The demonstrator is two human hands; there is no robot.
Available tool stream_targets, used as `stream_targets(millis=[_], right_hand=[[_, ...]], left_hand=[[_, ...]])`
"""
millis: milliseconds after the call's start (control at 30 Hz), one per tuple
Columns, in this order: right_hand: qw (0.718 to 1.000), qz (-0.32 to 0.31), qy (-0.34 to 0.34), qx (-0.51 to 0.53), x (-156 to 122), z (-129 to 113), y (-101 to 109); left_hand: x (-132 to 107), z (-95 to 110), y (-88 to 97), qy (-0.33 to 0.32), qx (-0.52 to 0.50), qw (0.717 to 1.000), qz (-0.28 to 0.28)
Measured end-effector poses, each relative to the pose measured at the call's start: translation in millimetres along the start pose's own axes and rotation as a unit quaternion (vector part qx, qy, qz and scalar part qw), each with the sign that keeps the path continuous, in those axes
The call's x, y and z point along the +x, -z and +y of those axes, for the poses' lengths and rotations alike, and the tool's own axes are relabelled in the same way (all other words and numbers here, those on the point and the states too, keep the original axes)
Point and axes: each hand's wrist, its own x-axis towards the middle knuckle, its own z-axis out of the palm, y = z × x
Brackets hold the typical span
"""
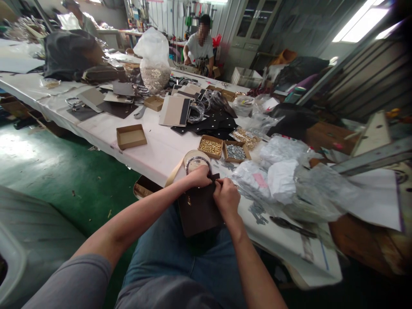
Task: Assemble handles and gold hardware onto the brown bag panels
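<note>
A dark brown flat panel (198,214) hangs over my lap at the table's edge, with a small gold-coloured metal piece (189,200) on its left part. My left hand (200,176) is closed at the panel's top edge, its fingertips partly hidden. At the upper right corner my right hand (227,195) pinches the panel, thumb and fingers together. Just beyond my left hand, a plastic-wrapped curved handle (197,159) lies over a roll of cream tape (187,155). Whether the handle joins the panel is hidden.
Small boxes of gold-coloured hardware (210,147) and silver-coloured hardware (235,151) stand beyond my hands. Plastic bags (280,171) and pliers (292,226) lie to the right. An open cardboard box (131,136) stands left. A co-worker (200,47) sits across the table.
</note>
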Motion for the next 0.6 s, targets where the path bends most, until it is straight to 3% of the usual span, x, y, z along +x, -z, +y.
stream_targets(millis=[200, 600], right_hand=[[0.999, 0.024, -0.035, -0.002, -6.4, -4.6, -4.2], [0.999, 0.023, -0.033, -0.015, -7.3, -8.3, -7.4]], left_hand=[[0.0, -2.7, -0.5, -0.007, -0.004, 1.0, 0.003], [3.5, -11.2, -6.1, -0.028, -0.019, 0.999, 0.011]])
